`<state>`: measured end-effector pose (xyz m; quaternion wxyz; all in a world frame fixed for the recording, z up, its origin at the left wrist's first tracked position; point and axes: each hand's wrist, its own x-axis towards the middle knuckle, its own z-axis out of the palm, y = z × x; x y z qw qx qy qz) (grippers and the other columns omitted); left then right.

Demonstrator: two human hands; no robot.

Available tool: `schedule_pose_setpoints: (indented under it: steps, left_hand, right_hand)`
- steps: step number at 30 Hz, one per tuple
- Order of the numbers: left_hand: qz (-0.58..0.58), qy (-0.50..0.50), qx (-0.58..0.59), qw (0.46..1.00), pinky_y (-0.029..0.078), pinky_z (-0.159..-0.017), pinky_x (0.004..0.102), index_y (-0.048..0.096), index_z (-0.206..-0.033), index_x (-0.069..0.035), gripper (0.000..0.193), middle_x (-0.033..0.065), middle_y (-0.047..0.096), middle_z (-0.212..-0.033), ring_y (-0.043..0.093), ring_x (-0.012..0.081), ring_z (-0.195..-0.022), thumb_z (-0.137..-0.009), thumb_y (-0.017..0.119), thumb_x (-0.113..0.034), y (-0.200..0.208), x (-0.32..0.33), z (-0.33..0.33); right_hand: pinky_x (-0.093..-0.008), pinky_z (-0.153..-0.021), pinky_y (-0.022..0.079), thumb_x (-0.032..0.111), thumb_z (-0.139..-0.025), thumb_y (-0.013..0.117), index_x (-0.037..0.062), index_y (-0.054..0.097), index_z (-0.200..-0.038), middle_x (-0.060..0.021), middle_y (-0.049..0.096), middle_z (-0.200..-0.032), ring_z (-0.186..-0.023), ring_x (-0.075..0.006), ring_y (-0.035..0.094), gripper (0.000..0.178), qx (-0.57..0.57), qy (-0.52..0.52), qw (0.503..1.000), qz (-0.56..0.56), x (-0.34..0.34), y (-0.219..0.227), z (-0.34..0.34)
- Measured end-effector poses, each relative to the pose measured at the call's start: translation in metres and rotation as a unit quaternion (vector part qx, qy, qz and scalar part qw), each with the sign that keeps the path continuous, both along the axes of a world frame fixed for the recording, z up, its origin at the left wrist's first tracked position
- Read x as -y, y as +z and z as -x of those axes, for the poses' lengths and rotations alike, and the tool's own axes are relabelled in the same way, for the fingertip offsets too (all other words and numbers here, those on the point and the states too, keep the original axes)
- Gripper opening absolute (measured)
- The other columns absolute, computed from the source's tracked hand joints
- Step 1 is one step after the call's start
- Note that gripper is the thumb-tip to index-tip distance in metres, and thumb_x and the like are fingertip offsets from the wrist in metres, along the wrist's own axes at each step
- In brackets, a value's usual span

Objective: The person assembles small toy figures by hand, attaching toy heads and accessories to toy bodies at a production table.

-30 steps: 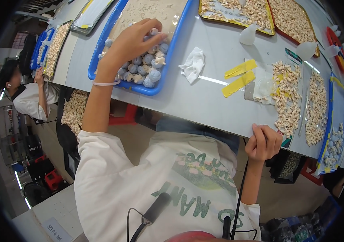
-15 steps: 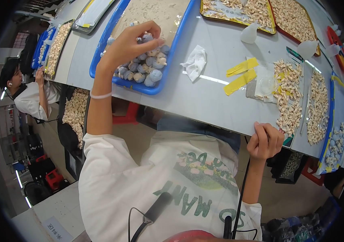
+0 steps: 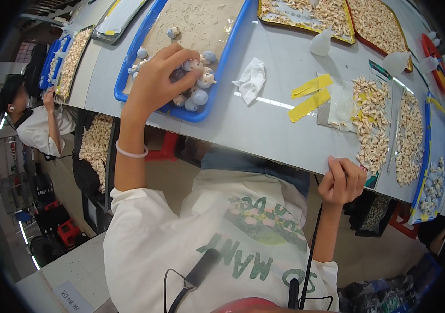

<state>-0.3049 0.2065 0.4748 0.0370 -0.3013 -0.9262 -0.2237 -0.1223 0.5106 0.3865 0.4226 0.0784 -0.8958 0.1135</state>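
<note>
My left hand (image 3: 159,78) reaches into the near end of a blue tray (image 3: 213,99). Its thumb and fingers curl round a small round blue-and-cream piece (image 3: 191,65) low over the pile; how many pieces it grips is partly hidden. More of these ball-like pieces (image 3: 200,97) lie heaped beneath and beside the hand. One piece (image 3: 173,32) sits by itself farther up the tray's sandy-coloured bottom. At the table's near edge, to the right, my right hand (image 3: 343,180) rests with its fingers curled in. Whatever those fingers may hold is out of sight.
A crumpled white tissue (image 3: 250,81) and yellow tape strips (image 3: 311,97) lie right of the tray. Farther right are piles of small cream pieces (image 3: 372,120) and a white squeeze bulb (image 3: 321,43). Another person (image 3: 37,117) sits at the far left beside a tray of cream pieces (image 3: 74,62).
My left hand has come lower and nearer, down onto the heap, uncovering the lone piece farther up the tray. My right hand stays where it was.
</note>
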Motion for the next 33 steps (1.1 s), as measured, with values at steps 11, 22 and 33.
schedule_pose_setpoints:
  steps: [11, 22, 33]
  left_hand:
    - [0.051, 0.075, -0.173, 0.981, 0.034, -0.088, 0.0397, 0.06, -0.096, -0.012, 0.021, 0.0095, 0.051, -0.109, 0.044, 0.0304, -0.104, -0.08, 0.056, -0.024, -0.021, 0.031, -0.006]
    - [0.075, 0.077, -0.022, 0.994, 0.038, -0.087, 0.0382, 0.056, -0.105, -0.015, 0.024, 0.0109, 0.048, -0.116, 0.044, 0.0321, -0.107, -0.084, 0.053, -0.025, -0.003, 0.031, -0.009]
    - [-0.053, 0.035, 0.011, 0.998, 0.035, -0.092, 0.0312, 0.054, -0.11, -0.005, 0.041, 0.0119, 0.048, -0.12, 0.045, 0.0247, -0.111, -0.087, 0.046, -0.037, -0.029, 0.035, 0.052]
  right_hand:
    - [-0.0272, -0.059, 0.038, -0.003, -0.057, 0.052, 0.009, 0.065, -0.078, -0.0029, 0.057, -0.073, -0.064, -0.0177, 0.05, 0.027, 0.0, 0.002, 1.0, 0.003, 0.001, 0.0, 0.0]
    - [-0.0273, -0.058, 0.039, -0.002, -0.057, 0.052, 0.0086, 0.065, -0.076, -0.0026, 0.057, -0.073, -0.064, -0.0179, 0.049, 0.026, -0.002, -0.002, 1.0, 0.004, 0.001, 0.002, 0.002]
    - [-0.0273, -0.058, 0.039, -0.002, -0.058, 0.052, 0.0086, 0.065, -0.076, -0.003, 0.057, -0.073, -0.065, -0.018, 0.049, 0.025, -0.002, -0.003, 1.0, 0.011, 0.006, 0.001, 0.004]
